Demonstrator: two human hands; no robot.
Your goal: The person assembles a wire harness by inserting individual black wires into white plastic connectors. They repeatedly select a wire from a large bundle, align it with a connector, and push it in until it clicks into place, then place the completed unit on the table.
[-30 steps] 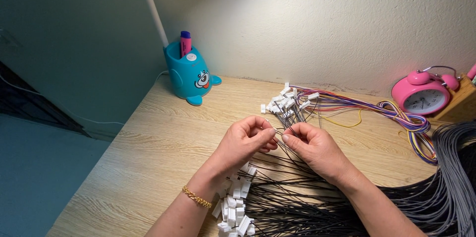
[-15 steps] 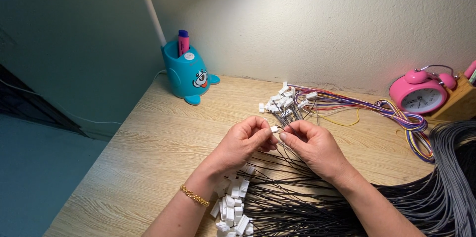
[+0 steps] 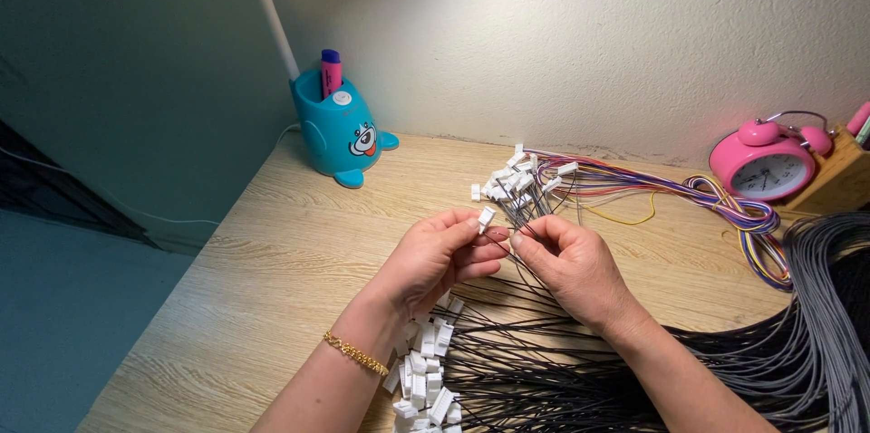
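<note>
My left hand pinches a small white plastic connector between thumb and fingertips. My right hand pinches the end of a thin black wire right beside that connector, the two hands almost touching. Under my wrists lie a heap of loose white connectors and a spread of thin black wires. Behind the hands lies a bunch of coloured wires with white connectors on their ends. A gold bracelet sits on my left wrist.
A blue animal-shaped pen holder with a pink marker stands at the back left on the wooden desk. A pink alarm clock and a wooden block stand at back right. Grey cables pile up at the right. A lamp hangs overhead.
The hands stay together over the wires with only small finger movements; the white connector now stands up a little more clearly above my left fingertips.
</note>
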